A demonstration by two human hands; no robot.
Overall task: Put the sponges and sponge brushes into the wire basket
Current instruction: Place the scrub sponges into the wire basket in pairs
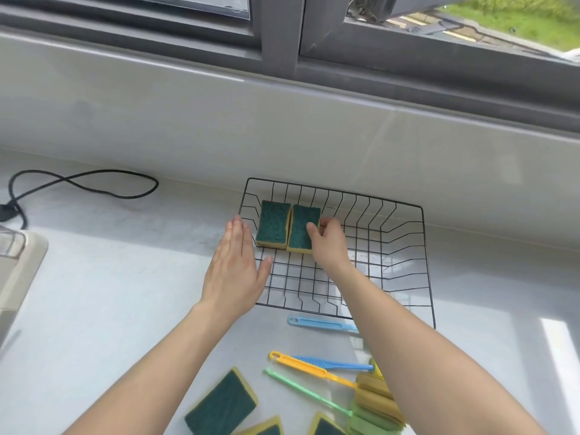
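Note:
A black wire basket (405, 246) stands on the pale counter below the window. Two green-topped yellow sponges lie side by side in its far left corner: the left sponge (272, 223) and the right sponge (302, 226). My right hand (328, 243) grips the right sponge by its right edge, thumb on top. My left hand (235, 262) is flat and open against the basket's left rim. Near me on the counter lie three more sponges (221, 403) and several sponge brushes with blue (320, 323), yellow (310, 368) and green (309, 392) handles.
A black power cable (84, 183) loops at the back left of the counter. A beige appliance (15, 271) sits at the left edge. The tiled wall and window sill rise directly behind the basket.

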